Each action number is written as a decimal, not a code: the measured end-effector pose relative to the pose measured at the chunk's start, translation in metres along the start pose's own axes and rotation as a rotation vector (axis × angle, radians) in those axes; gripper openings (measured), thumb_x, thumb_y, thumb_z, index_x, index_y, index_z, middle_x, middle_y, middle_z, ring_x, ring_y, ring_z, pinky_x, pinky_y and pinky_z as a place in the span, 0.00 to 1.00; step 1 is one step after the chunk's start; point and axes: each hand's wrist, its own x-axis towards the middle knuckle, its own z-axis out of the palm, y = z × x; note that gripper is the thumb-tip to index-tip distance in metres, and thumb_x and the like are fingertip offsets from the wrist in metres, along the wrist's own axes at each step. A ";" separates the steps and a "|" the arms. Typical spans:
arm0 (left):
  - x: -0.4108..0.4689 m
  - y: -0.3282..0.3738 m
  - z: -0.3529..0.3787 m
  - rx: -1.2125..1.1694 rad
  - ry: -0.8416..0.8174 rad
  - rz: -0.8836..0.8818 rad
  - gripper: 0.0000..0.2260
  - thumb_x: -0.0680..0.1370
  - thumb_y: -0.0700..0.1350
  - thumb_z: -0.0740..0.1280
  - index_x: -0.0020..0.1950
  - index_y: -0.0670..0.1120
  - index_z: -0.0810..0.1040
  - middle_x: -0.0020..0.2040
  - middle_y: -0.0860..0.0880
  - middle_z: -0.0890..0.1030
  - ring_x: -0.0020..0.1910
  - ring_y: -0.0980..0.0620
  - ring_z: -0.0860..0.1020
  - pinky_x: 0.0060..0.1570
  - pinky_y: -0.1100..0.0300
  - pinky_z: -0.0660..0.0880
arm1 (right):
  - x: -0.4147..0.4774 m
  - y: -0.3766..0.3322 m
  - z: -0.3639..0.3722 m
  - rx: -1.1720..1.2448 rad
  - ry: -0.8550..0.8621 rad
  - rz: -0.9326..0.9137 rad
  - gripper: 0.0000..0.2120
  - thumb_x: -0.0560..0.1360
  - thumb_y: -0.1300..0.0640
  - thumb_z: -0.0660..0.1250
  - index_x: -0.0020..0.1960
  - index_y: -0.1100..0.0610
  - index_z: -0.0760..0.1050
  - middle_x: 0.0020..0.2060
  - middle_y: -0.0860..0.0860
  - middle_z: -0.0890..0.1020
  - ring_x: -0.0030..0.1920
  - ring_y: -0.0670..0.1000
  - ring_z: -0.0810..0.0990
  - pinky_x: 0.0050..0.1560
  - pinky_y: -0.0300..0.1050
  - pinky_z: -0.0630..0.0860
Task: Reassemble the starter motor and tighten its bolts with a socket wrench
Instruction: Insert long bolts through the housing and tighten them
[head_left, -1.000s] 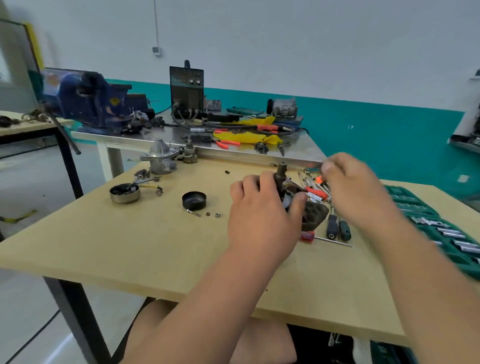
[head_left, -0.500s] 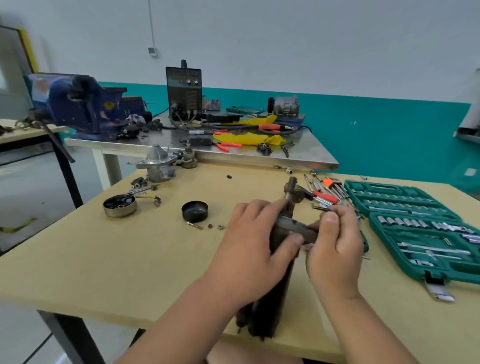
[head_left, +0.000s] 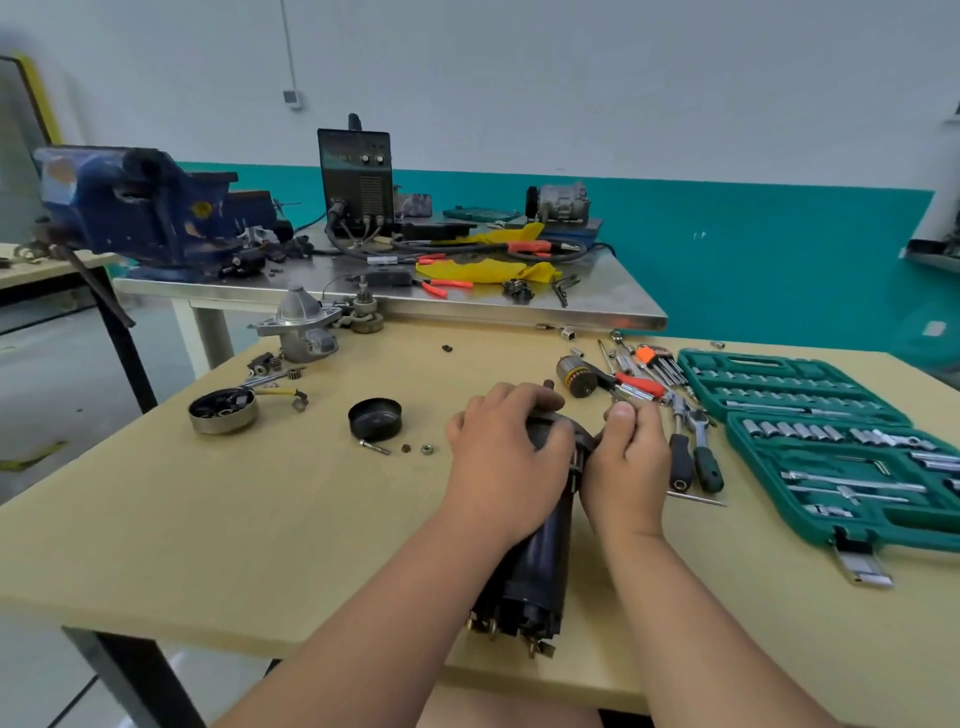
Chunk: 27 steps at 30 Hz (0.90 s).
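Both forearms reach forward from below, converging. The left grip (head_left: 509, 462) curls over the motor (head_left: 543, 564), fingers wrapped across its far end. The right grip (head_left: 631, 467), just right of it, pinches the motor's rim, thumb raised.

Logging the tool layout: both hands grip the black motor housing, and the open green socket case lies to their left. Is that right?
The left hand and right hand do grip the black motor housing, but in the head view the open green socket case lies to their right, not left.
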 end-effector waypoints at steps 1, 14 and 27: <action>0.002 -0.006 -0.001 -0.050 0.052 0.014 0.07 0.78 0.47 0.65 0.55 0.54 0.78 0.53 0.57 0.77 0.54 0.64 0.74 0.61 0.61 0.68 | 0.001 0.002 -0.001 -0.003 -0.007 0.026 0.11 0.81 0.58 0.54 0.42 0.54 0.69 0.32 0.46 0.72 0.33 0.33 0.72 0.31 0.27 0.65; 0.045 -0.157 -0.067 0.756 -0.477 -0.163 0.15 0.81 0.44 0.61 0.68 0.52 0.76 0.62 0.50 0.74 0.59 0.49 0.75 0.52 0.60 0.70 | 0.008 0.012 0.000 -0.028 -0.022 0.170 0.14 0.82 0.54 0.52 0.40 0.49 0.67 0.32 0.48 0.73 0.33 0.45 0.71 0.32 0.39 0.66; 0.060 -0.159 -0.081 0.736 -0.409 -0.214 0.07 0.82 0.49 0.60 0.56 0.49 0.75 0.52 0.51 0.76 0.46 0.51 0.74 0.44 0.57 0.71 | 0.018 0.017 0.002 -0.061 -0.136 0.125 0.13 0.82 0.53 0.52 0.40 0.48 0.69 0.33 0.50 0.75 0.35 0.50 0.73 0.34 0.44 0.66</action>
